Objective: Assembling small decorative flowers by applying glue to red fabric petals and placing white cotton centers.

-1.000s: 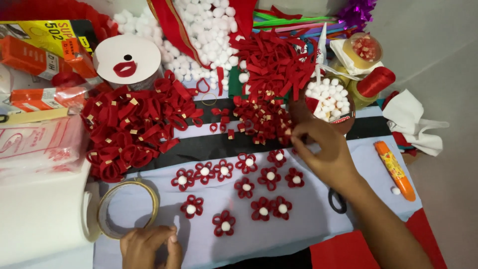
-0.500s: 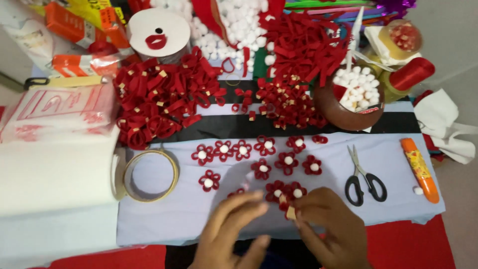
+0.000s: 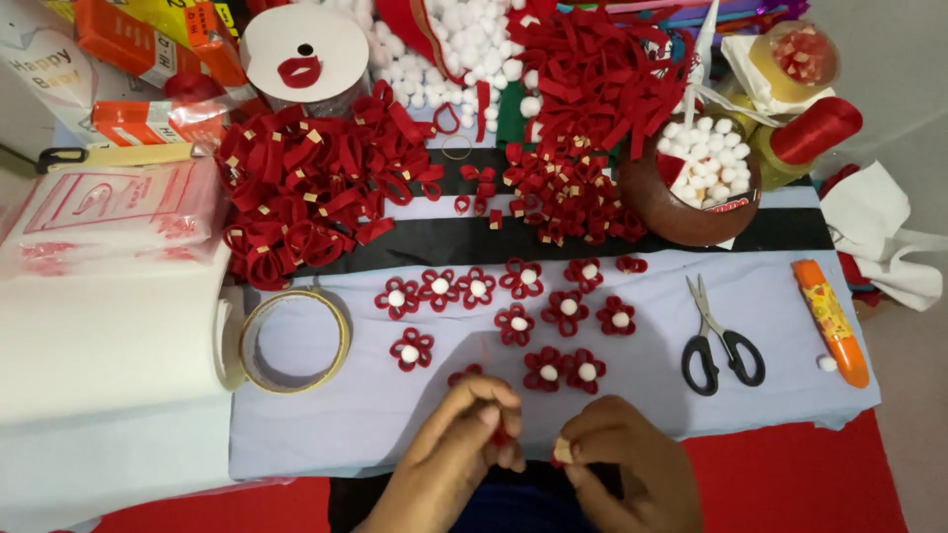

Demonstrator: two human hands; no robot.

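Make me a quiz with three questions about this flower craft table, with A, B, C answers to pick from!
1. Where do the scissors lie?
A. Between the finished flowers and the orange glue stick
B. Inside the tape ring
C. On top of the brown bowl

2. What colour are the balls in the brown bowl?
A. Green
B. White
C. Black

3. What are the two hands doing?
A. Lying flat on the cloth
B. Gripping the scissors
C. Pinching small pieces close together

Answers:
1. A: the scissors rest on the pale cloth right of the finished flowers and left of the orange glue stick.
2. B: the bowl is heaped with white pom-pom balls.
3. C: the left hand pinches a small red piece, the right hand a small pale piece, at the near edge.
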